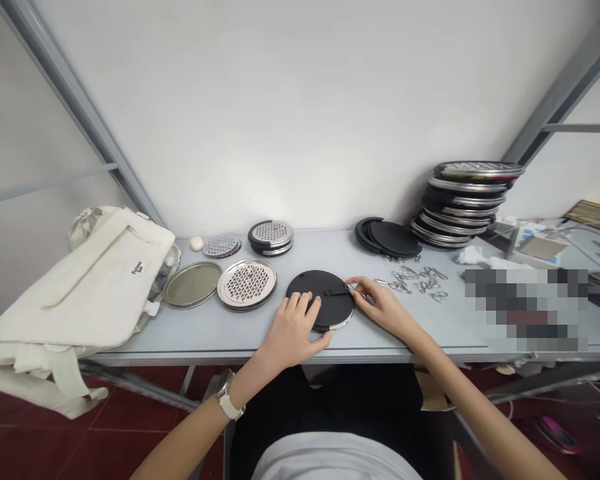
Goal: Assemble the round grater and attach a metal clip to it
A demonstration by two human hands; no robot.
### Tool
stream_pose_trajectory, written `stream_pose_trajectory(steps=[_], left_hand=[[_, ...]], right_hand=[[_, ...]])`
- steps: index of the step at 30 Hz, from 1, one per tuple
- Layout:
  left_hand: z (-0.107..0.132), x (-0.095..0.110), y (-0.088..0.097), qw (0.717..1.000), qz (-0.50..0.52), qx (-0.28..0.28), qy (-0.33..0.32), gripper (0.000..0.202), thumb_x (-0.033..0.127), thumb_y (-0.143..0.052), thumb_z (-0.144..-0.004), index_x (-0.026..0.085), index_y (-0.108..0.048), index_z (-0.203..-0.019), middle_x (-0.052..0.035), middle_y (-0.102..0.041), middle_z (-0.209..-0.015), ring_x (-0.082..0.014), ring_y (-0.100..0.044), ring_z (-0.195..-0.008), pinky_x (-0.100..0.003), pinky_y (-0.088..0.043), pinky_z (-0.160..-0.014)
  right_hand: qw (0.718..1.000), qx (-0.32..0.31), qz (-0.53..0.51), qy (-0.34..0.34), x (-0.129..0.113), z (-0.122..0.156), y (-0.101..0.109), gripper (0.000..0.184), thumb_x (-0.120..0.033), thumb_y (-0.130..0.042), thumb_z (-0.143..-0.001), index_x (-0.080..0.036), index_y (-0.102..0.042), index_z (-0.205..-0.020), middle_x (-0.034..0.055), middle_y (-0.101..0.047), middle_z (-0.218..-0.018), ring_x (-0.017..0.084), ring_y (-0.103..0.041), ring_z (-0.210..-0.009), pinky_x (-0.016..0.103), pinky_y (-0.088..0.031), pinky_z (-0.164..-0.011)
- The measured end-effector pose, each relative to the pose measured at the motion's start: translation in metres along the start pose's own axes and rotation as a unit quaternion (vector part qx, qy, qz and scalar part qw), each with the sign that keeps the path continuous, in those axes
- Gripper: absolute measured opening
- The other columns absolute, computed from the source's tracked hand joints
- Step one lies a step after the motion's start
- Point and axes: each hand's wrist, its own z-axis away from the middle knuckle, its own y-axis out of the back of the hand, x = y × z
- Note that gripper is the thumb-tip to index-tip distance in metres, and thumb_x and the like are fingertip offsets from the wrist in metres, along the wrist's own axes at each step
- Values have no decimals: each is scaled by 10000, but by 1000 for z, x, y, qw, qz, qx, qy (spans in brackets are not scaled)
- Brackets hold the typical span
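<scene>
A round black disc-shaped case (317, 308) with a silver rim at its lower right lies flat near the table's front edge. My left hand (293, 327) steadies it, with bent fingers on the top and the thumb by the near rim. A short black strap (335, 291) runs across the top to the right edge. There, my right hand (373, 303) pinches a small metal clip at the strap's end, mostly hidden by the fingers. Loose metal clips (423, 279) lie scattered right of that hand.
Left are a perforated metal grater disc (250, 283), a plain metal disc (193, 283) and a cream bag (90, 280). Behind stand small grater discs (223, 245), a black-edged grater (273, 235) and black round covers (393, 238). A tall leaning stack (465, 203) rises at right.
</scene>
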Motion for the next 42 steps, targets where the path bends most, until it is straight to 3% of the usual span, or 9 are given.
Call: stream_pose_trajectory(steps=[30,42], left_hand=[[0,1,0,1000,5,20,-4,526,438,-548,-853,142,-509,-1286,-153,-563,-1217,-310,-503,-1099,-473,-430,-930],[0,0,1,1000,3,3,-3,544,448,-533,-859,110,-514,-1286,-155,-554,-1225,-314,-489,-1096,-467,-417,-955]], right_hand=[[1000,-4,9,11,2,1,-2,255,-338,-416,-949,-202,-531,-1131,3,-575,-710,166,-543,-626,283,-453,-607],[1000,-4,-1,-2,0,0,-2,221,-315,-438,-923,-211,-527,-1097,-17,-529,-694,152,-500,-574,278,-425,-575]])
